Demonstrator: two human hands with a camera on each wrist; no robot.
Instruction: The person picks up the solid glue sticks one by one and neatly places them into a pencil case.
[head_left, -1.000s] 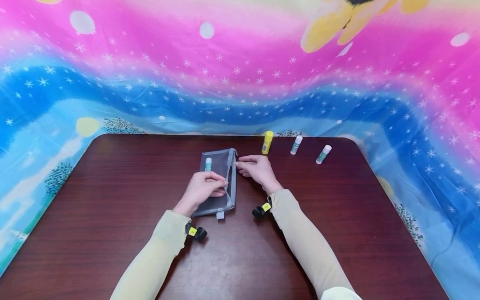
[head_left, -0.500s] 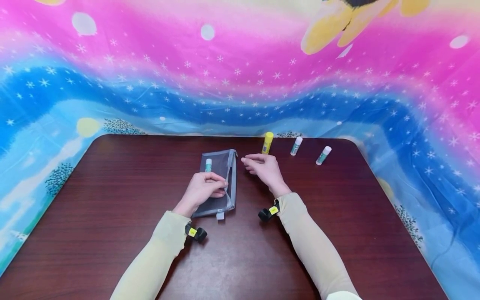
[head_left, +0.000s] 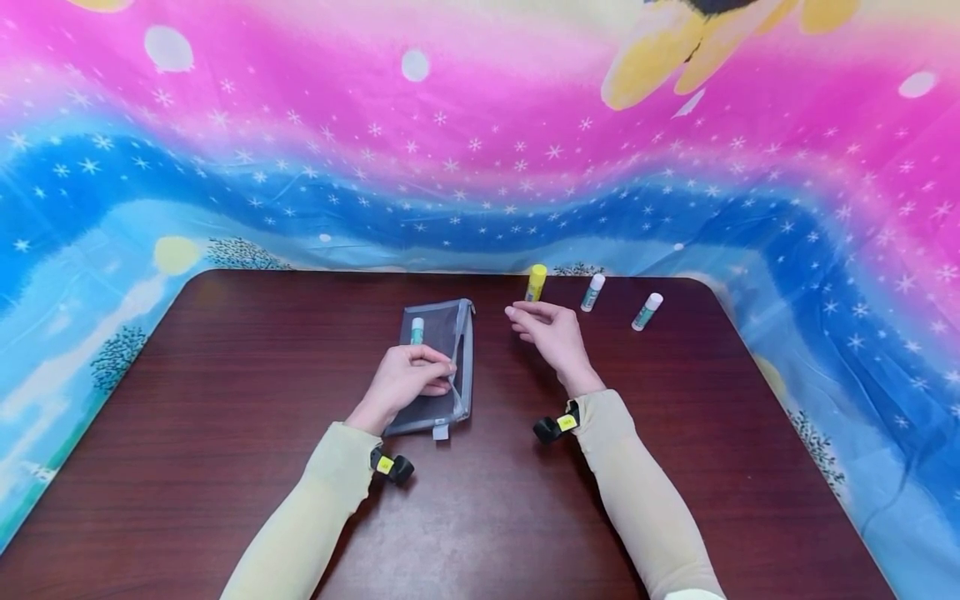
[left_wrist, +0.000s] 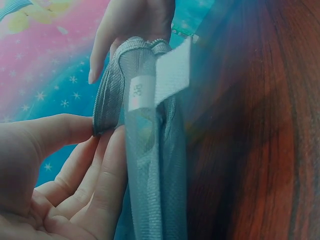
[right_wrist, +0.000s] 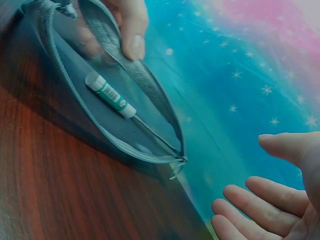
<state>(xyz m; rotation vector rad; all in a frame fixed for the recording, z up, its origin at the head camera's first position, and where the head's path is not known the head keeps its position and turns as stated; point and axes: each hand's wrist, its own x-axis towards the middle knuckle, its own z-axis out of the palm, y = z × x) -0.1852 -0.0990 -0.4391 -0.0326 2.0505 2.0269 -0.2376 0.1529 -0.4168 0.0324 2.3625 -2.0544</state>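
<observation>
A grey mesh zipper pouch (head_left: 431, 400) lies on the table, its zipped mouth parted along the right side. My left hand (head_left: 405, 375) pinches the upper zipper edge between thumb and fingers, lifting it off the lower edge. Inside the pouch rests a white and green glue stick (right_wrist: 111, 96). My right hand (head_left: 553, 333) hovers to the right of the pouch with nothing in it, fingers and thumb apart in the right wrist view. Just beyond its fingertips stands a yellow glue stick (head_left: 536, 282), its lower part overlapped by the hand.
Two white-capped glue sticks stand farther right: one glue stick (head_left: 592, 292) near the back edge, another glue stick (head_left: 647, 312) slightly nearer. A patterned cloth (head_left: 480, 167) hangs behind the dark wooden table (head_left: 225, 375). A small white tag (left_wrist: 172, 70) sticks out from the pouch's near end.
My right hand has left the pouch's zipper edge and moved right, toward the yellow glue stick. The left hand keeps its hold on the pouch in the same place.
</observation>
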